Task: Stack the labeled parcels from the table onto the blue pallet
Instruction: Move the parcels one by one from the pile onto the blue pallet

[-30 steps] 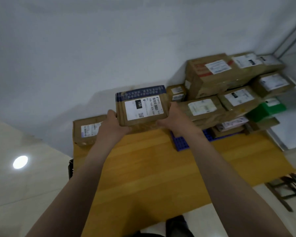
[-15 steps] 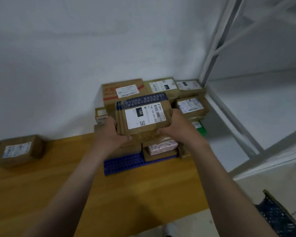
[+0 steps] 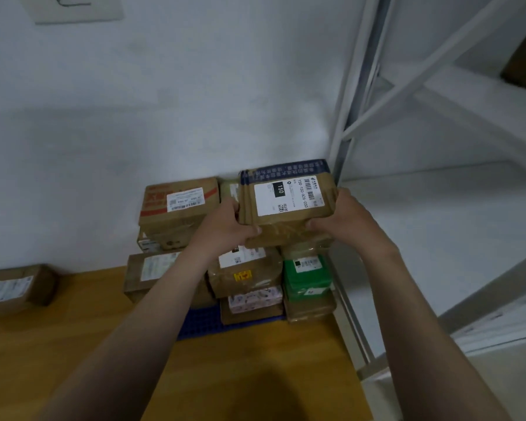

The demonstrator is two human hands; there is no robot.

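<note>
I hold a brown cardboard parcel (image 3: 286,202) with a white label and a dark blue tape strip, my left hand (image 3: 225,226) on its left side and my right hand (image 3: 340,220) on its right. It sits over the top right of the parcel stack (image 3: 176,208), above the green parcel (image 3: 307,275); whether it rests on the stack I cannot tell. The blue pallet (image 3: 201,323) shows under the stack on the yellow table (image 3: 73,344). One labeled parcel (image 3: 16,290) lies alone at the table's left.
A white wall stands right behind the stack. A grey metal shelf frame (image 3: 356,117) rises just right of the stack and table edge, with white shelves beyond it.
The parcel in both hands has travelled right and farther over the stack toward its back right corner. The view has swung so the lone parcel sits far left.
</note>
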